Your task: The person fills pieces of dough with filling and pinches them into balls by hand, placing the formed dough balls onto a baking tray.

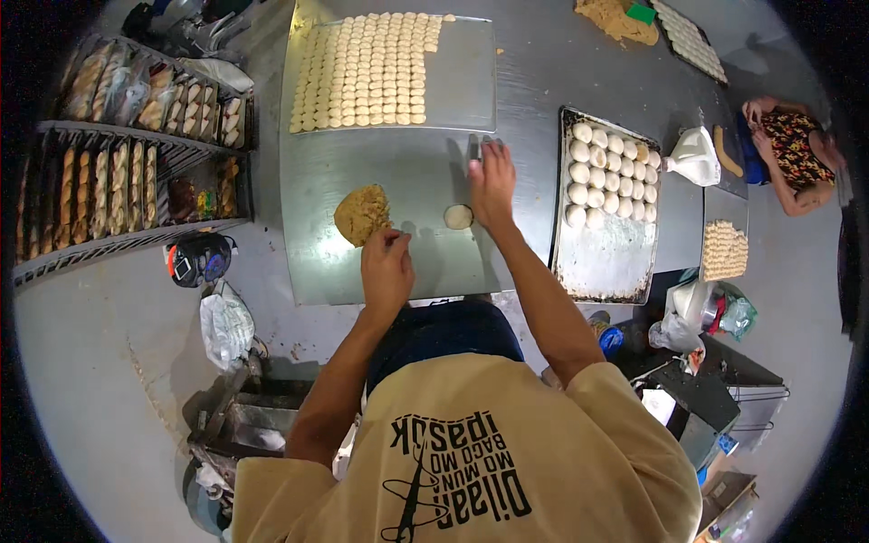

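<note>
My left hand (387, 271) is at the near edge of a crumbly brown mound of filling (360, 214) on the metal table. Its fingers are pinched together, and what they hold, if anything, is hidden. A single round dough piece (458, 216) lies on the table between my two hands. Beyond it and to the right, my right hand (492, 185) reaches over the tabletop with its fingers stretched out. A small dark object (473, 147) is right by those fingertips, too small to name. No grip on it shows.
Small dough pieces in rows cover most of a tray (460, 86) at the back. A second tray (605, 262) at right bears round dough balls beside a white container (695, 156). Bread racks (136, 136) stand left. Another person (789, 154) sits far right.
</note>
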Available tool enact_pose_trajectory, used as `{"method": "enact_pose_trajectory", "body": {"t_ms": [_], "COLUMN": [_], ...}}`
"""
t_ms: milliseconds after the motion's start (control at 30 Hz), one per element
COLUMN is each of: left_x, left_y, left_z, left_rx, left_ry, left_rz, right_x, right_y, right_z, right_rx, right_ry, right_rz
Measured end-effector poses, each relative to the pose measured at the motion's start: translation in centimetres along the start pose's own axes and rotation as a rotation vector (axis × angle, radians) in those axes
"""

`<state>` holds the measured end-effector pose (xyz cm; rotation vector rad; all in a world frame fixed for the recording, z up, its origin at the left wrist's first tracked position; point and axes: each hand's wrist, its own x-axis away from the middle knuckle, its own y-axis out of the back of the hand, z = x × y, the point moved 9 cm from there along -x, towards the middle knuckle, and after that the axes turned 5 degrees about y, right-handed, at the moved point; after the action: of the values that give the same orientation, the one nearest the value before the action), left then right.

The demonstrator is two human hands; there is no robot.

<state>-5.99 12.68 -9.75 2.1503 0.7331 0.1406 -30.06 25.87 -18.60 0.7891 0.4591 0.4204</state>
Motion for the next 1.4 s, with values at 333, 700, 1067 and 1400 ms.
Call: {"method": "enact_pose_trajectory", "body": {"t_ms": [333, 700, 1067, 1400], "left_x": [-2.0, -4.1, -3.3, -1.4], "left_y": [-2.1, -14.6, -21.1, -18.4], "left_z": [-2.8, -18.8, -25.4, -18.8], "left_rx": [0.108, 0.198, 0.222, 0.129], "left_ry": [-0.004, -0.281, -0.324, -0.176], "left_rz": [0.03, 0.282, 0.388, 0.518], "right_x": [10.9, 12.0, 14.3, 12.9], "right_y": [3.3, 29.7, 29.5, 29.5], "right_z": [5.3, -13.4, -23.2, -23.5], "right_rx": [-0.054, 0.123, -0.092, -0.116], "right_ry": [0.329, -0.224, -0.527, -0.562], "right_rz": [0.243, -0.414, -0.273, -0.266]}}
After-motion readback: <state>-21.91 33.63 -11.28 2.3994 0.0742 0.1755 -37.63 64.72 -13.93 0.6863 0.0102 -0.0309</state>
